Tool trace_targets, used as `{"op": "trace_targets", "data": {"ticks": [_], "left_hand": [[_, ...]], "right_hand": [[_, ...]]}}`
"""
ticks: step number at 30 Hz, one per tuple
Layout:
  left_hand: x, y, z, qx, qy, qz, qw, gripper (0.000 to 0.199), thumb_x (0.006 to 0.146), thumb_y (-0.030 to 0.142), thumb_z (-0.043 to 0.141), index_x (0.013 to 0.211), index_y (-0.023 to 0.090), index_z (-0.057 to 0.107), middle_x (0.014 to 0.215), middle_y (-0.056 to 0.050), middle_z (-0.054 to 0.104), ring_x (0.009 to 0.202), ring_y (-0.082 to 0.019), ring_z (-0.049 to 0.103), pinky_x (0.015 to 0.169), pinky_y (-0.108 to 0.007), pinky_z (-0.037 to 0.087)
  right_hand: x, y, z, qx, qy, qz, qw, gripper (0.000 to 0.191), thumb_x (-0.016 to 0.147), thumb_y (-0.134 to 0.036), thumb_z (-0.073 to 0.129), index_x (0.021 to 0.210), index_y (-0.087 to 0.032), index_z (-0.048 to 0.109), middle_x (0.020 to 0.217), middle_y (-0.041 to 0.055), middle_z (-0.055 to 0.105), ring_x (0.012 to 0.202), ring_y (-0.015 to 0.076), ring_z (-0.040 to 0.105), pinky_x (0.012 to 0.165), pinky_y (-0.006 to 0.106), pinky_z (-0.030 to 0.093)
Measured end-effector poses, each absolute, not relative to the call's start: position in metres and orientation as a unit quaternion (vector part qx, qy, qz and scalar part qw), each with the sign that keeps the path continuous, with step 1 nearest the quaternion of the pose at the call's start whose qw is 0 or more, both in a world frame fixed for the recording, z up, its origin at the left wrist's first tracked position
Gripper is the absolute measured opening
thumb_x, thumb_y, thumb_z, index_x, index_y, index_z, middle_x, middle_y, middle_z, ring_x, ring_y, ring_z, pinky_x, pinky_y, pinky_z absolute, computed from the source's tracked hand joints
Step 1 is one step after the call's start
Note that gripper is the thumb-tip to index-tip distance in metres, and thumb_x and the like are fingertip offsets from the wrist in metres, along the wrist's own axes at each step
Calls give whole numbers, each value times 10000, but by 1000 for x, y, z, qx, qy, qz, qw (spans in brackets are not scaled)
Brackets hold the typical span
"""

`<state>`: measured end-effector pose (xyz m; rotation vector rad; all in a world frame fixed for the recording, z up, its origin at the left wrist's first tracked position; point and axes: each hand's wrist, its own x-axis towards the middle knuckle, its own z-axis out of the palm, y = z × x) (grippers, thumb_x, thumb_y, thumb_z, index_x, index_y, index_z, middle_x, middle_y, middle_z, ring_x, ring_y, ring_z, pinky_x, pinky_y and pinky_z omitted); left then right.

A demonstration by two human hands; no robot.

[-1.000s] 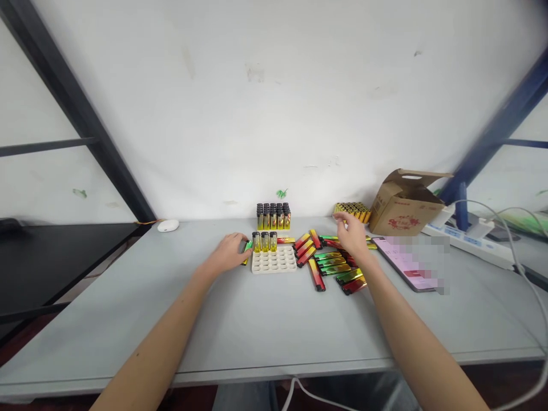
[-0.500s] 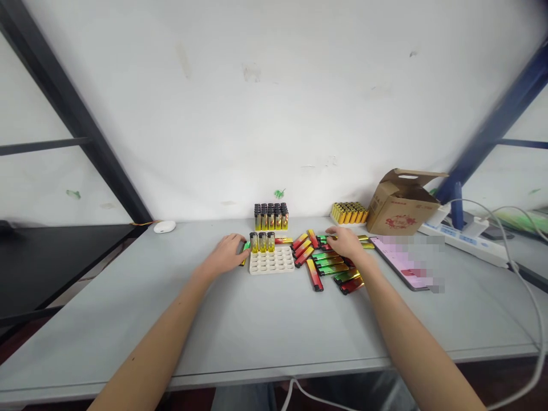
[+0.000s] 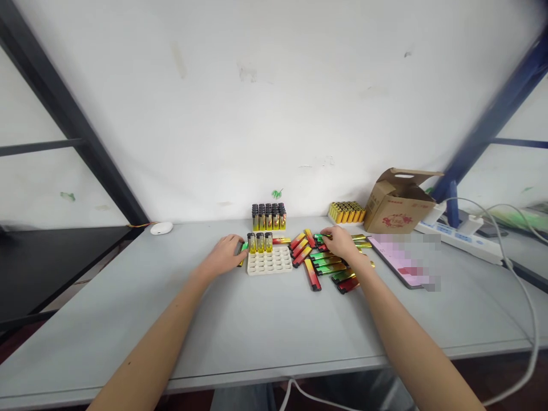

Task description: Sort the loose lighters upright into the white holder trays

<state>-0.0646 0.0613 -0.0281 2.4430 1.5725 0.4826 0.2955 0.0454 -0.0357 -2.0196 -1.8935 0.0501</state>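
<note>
A white tray with rows of holes (image 3: 269,264) lies on the grey table, three yellow lighters with black tops (image 3: 261,243) standing in its back left corner. Left of it, my left hand (image 3: 225,254) has its fingers closed around a green lighter (image 3: 243,252). Red-yellow lighters (image 3: 313,275) and green lighters (image 3: 329,264) lie loose to the tray's right. At the back of that pile, my right hand (image 3: 341,242) has its fingertips closed on a green lighter (image 3: 318,238) lying among the others.
Behind the tray stands a block of upright lighters (image 3: 269,217). Yellow cylinders in a tray (image 3: 347,213), an open cardboard box (image 3: 398,202), a phone-like slab (image 3: 400,260), and a power strip (image 3: 462,241) are on the right. A white case (image 3: 161,228) sits at the back left.
The view has shifted slightly. My right hand has moved a little left over the back of the lighter pile. My left hand stays by the tray with the green lighter.
</note>
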Motion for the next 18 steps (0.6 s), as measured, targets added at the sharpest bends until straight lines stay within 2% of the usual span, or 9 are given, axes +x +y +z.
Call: {"op": "trace_targets", "data": {"ticks": [5, 9, 13, 18], "left_hand": [[-64, 61, -27, 825, 530, 164, 103, 365, 850, 435, 441, 1077, 183, 577, 1186, -124, 609, 1173, -296, 517, 959, -394, 438], [-64, 61, -29, 826, 528, 167, 102, 360, 855, 429, 443, 1077, 181, 581, 1184, -123, 610, 1169, -292, 520, 959, -391, 436], [-67, 64, -33, 828, 521, 181, 98, 356, 850, 427, 462, 1088, 195, 590, 1184, -111, 620, 1158, -282, 535, 949, -374, 440], [-66, 62, -31, 828, 525, 171, 96, 360, 861, 432, 448, 1092, 192, 585, 1196, -112, 617, 1164, -282, 534, 940, -369, 447]], "right_hand": [[291, 41, -32, -715, -675, -2, 180, 273, 879, -239, 526, 1064, -182, 720, 1081, 111, 703, 1017, 249, 628, 872, 311, 434], [266, 32, -25, -696, -689, -31, 197, 311, 905, -206, 472, 1137, -175, 676, 1162, 103, 670, 1077, 244, 584, 929, 314, 391], [225, 17, -19, -637, -738, -69, 213, 307, 942, -180, 381, 1017, -187, 678, 1062, 104, 685, 1017, 236, 578, 910, 327, 380], [202, 6, -21, -605, -769, -39, 204, 277, 944, -180, 388, 1039, -187, 649, 1091, 100, 670, 1043, 221, 552, 917, 308, 377]]}}
